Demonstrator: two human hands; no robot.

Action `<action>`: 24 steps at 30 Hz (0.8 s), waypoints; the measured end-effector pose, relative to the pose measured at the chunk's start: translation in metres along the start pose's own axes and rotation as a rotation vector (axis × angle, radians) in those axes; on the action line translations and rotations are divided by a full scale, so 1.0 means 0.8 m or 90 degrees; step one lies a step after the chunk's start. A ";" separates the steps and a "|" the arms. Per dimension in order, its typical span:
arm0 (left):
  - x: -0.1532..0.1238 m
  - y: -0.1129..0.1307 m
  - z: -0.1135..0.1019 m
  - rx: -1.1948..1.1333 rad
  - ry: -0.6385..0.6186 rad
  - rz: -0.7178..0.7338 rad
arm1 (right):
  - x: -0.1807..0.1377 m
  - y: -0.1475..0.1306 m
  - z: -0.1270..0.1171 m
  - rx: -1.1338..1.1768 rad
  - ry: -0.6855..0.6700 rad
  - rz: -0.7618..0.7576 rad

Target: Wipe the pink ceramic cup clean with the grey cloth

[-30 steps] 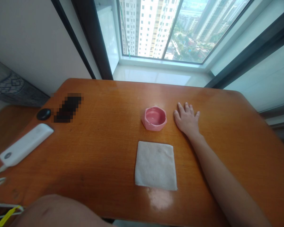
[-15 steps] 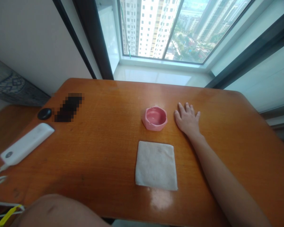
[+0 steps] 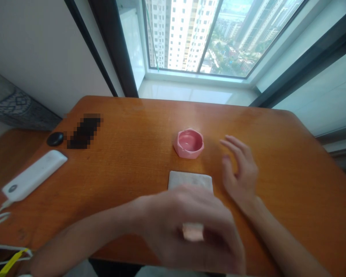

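Note:
My left hand (image 3: pixel 193 227) hangs in front of me over the lower part of a pale folded cloth (image 3: pixel 190 178), blurred. Its fingers curl round toward the thumb, as in a pinch, with a small see-through gap between them. Whatever the tips hold, if anything, is hidden. My right hand (image 3: pixel 240 167) is raised a little at the right of the cloth, open, fingers bent and thumb apart, holding nothing. Beyond the cloth, left of my right hand, stands a pink faceted bowl (image 3: pixel 189 144). No contents show in it.
A white power strip (image 3: pixel 34 175) with a cable lies on the left of the wooden table (image 3: pixel 127 154). Near it are a round black object (image 3: pixel 55 139) and a pixelated dark patch (image 3: pixel 84 131). A window (image 3: pixel 196 38) lies past the far edge.
My left forearm has swung up and right, bringing the hand over the cloth. My right hand has lifted off the table and drawn back toward me, fingers now bent. Bowl and cloth stay put.

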State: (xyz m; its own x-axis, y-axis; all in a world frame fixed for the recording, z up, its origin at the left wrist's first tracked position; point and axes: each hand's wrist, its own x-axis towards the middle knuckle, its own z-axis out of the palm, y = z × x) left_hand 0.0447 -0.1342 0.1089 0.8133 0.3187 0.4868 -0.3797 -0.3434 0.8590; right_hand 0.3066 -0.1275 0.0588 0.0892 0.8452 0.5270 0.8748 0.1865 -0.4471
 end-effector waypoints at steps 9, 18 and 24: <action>0.010 -0.146 -0.180 -0.242 0.789 -0.126 | -0.141 -0.104 0.031 -0.104 -0.289 -0.184; -0.012 -0.161 -0.188 -0.258 0.738 -0.194 | -0.149 -0.103 0.025 -0.077 -0.260 -0.208; -0.010 -0.162 -0.186 -0.262 0.739 -0.187 | -0.130 -0.091 0.005 0.199 -0.186 0.024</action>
State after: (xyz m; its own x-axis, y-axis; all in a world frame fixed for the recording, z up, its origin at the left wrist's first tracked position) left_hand 0.0214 0.0392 0.0173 0.1054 0.9928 -0.0576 -0.5296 0.1051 0.8417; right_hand 0.2317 -0.2269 0.0342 -0.0598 0.9525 0.2985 0.6833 0.2571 -0.6834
